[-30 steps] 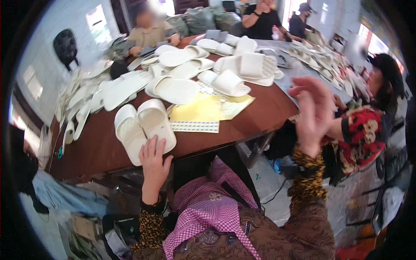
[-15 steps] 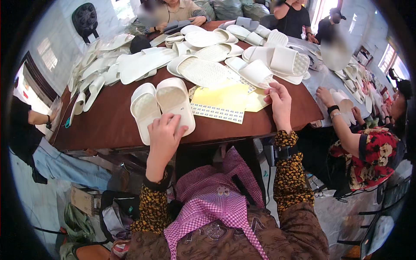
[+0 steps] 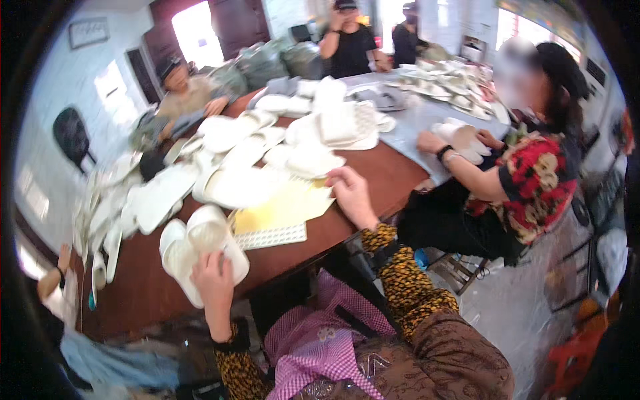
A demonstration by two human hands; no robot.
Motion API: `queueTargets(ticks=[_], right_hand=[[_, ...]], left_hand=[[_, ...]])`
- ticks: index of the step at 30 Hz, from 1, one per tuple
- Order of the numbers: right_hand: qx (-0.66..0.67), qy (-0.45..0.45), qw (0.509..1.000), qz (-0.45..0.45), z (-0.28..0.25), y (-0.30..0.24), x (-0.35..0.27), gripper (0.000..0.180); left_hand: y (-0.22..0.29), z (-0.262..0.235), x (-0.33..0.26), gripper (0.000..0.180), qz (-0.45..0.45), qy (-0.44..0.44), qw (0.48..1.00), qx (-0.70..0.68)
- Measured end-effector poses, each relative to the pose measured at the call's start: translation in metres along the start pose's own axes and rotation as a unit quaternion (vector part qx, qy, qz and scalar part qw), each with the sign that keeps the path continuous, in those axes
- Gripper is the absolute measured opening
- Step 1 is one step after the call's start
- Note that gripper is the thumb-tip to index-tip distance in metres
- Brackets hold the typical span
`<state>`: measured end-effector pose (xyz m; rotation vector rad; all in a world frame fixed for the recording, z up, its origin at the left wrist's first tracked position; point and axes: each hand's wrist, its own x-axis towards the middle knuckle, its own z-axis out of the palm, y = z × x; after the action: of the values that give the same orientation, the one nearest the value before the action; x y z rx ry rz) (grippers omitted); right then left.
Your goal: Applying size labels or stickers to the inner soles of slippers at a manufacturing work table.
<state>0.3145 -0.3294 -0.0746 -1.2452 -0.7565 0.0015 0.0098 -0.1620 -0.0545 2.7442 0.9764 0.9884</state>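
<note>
A pair of white slide slippers [image 3: 195,239] lies side by side near the front edge of the brown table. My left hand [image 3: 213,277] rests on the heel part of the right one, fingers laid over its sole. Beside the pair lie yellow sheets [image 3: 270,212] and a white sheet with rows of printed marks [image 3: 283,235]. My right hand [image 3: 351,193] is over the right end of the yellow sheets, close to a white slipper [image 3: 313,162]. Its thumb and forefinger are pinched; blur hides anything small between them.
Heaped white slippers [image 3: 230,143] cover the table's far and left parts. A person in a red flowered top [image 3: 533,167] handles slippers at the grey table [image 3: 413,130] on the right. Another person sits across [image 3: 183,100]. A stool [image 3: 460,270] stands below at right.
The view has swung right and up, blurring the picture and shifting the table left. My left hand stays on the slipper; my right hand has come nearer the yellow sheets' edge.
</note>
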Motion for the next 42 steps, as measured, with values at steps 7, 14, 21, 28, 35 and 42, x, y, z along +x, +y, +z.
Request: queueTargets(ticks=[7,14,21,28,35,42], right_hand=[[0.030,0.002,0.999,0.014,0.000,0.000,0.000,0.015],[0.033,0.002,0.999,0.028,-0.001,0.001,-0.001,0.015],[0.029,0.000,1.000,0.012,-0.001,-0.004,-0.001,0.015],[0.020,-0.003,1.000,-0.004,-0.002,-0.007,-0.003,0.014],[0.015,-0.009,0.999,0.035,-0.002,-0.006,-0.002,0.012],[0.021,-0.008,1.000,0.008,-0.002,-0.008,-0.003,0.014]], left_hand=[[-0.001,0.002,0.004,0.023,0.004,0.007,1.000,0.016],[-0.014,0.006,0.016,0.022,0.030,0.016,0.998,-0.048],[-0.017,0.007,0.015,0.019,0.061,0.064,0.993,-0.073],[-0.029,0.010,0.013,0.020,-0.027,0.022,0.972,-0.234],[-0.041,0.013,0.014,0.022,-0.074,-0.018,0.960,-0.268],[-0.042,0.015,0.013,0.021,-0.063,-0.008,0.961,-0.268]])
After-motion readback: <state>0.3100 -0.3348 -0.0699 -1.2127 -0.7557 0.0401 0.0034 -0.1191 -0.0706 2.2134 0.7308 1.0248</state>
